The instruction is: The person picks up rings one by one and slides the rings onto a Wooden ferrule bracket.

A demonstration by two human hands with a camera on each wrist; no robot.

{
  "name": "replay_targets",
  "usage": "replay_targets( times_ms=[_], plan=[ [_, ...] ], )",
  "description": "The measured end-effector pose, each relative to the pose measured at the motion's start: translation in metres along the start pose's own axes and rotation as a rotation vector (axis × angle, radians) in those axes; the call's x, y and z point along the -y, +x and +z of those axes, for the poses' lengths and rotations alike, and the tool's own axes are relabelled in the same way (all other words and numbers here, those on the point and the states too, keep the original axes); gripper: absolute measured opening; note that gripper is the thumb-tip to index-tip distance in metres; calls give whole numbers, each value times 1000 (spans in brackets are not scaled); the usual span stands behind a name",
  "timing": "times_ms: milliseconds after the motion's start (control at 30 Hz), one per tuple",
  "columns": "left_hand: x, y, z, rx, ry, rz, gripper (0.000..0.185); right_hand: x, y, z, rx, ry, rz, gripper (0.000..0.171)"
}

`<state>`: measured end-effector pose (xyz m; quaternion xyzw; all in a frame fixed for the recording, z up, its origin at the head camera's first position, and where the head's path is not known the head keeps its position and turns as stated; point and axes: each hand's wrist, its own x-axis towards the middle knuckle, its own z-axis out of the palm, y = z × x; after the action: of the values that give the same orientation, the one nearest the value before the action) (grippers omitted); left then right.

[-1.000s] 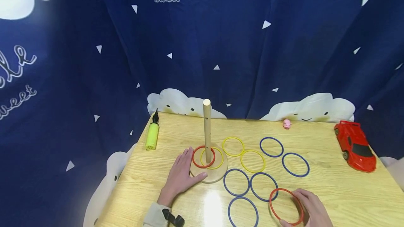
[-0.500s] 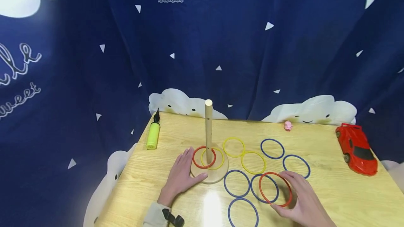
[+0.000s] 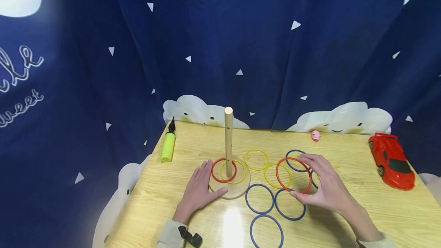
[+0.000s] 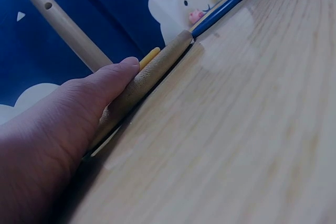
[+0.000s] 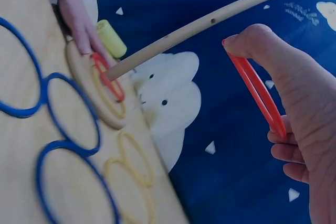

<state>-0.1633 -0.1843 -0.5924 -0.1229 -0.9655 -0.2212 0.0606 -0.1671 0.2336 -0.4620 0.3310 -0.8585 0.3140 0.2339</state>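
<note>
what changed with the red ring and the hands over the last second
The right hand, holding the thin red plastic ring, lifted it off the near edge of the wooden table and carried it away from the person and leftward, toward the upright wooden peg. The left hand stayed pressed against the round wooden base. The other rings, the red toy car and the yellow pump did not move.

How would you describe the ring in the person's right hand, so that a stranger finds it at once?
Start at the wooden post on its round base. To its right, the right hand holds a red ring lifted off the table. The other loose rings, blue and yellow, lie flat.
</note>
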Motion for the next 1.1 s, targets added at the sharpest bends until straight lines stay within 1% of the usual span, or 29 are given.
replay_targets(
  times_ms=[100,200,367,500,667,833,933,1100],
  plan=[
    [-1,0,-1,-8,-4,6,119,0,19,-3,-18,14,-56,96],
    [-1,-1,-2,-15,-6,11,119,1,35,-4,-8,16,-79,94],
    [-1,-1,-1,12,2,-7,121,2,61,-6,55,21,-99,90],
    [-1,-1,-2,4,3,0,120,4,83,-7,77,29,-113,89],
    [-1,1,-3,6,13,4,120,14,110,-11,59,27,-115,87],
    [0,2,-4,10,15,0,121,24,137,-20,37,93,-133,87],
    [-1,2,-4,4,11,2,121,30,150,-25,20,127,-158,87],
    [-3,1,-4,-6,-3,7,120,43,171,-27,7,134,-216,86]
  ],
)
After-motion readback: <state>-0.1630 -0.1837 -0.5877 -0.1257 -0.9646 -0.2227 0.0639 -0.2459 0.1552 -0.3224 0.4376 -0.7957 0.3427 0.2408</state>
